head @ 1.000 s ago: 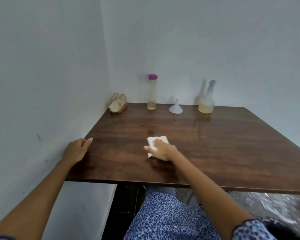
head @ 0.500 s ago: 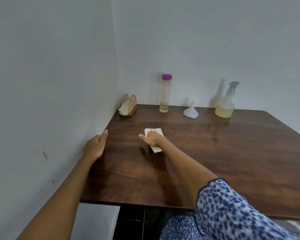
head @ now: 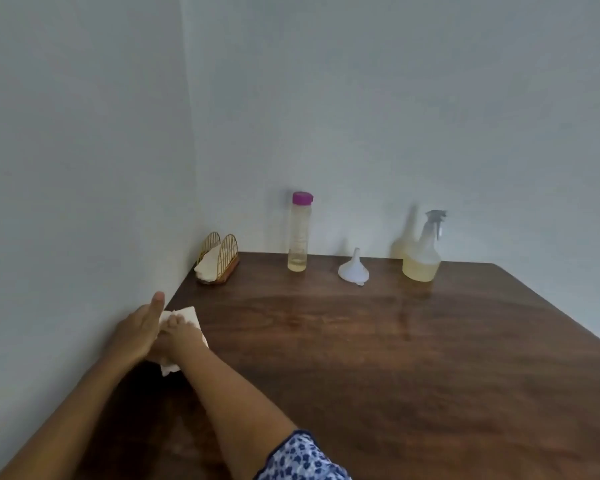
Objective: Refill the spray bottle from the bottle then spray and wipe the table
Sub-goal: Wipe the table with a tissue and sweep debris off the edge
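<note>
My right hand (head: 182, 336) presses a white paper napkin (head: 187, 315) flat on the dark wooden table (head: 395, 358), close to the table's left edge by the wall. My left hand (head: 137, 329) rests at that same edge with fingers stretched out, touching the right hand and the napkin. At the back stand a tall clear bottle (head: 298, 233) with a purple cap and a little yellowish liquid, a white funnel (head: 354, 270) upside down, and a spray bottle (head: 423, 249) partly full of yellowish liquid.
A gold wire napkin holder (head: 219, 258) with napkins sits in the back left corner. Walls run along the table's left and back sides. A wet sheen shows on the middle of the tabletop.
My right hand has slid the napkin leftward across the table to the wall-side edge, meeting the left hand. The view has moved closer and to the left.
</note>
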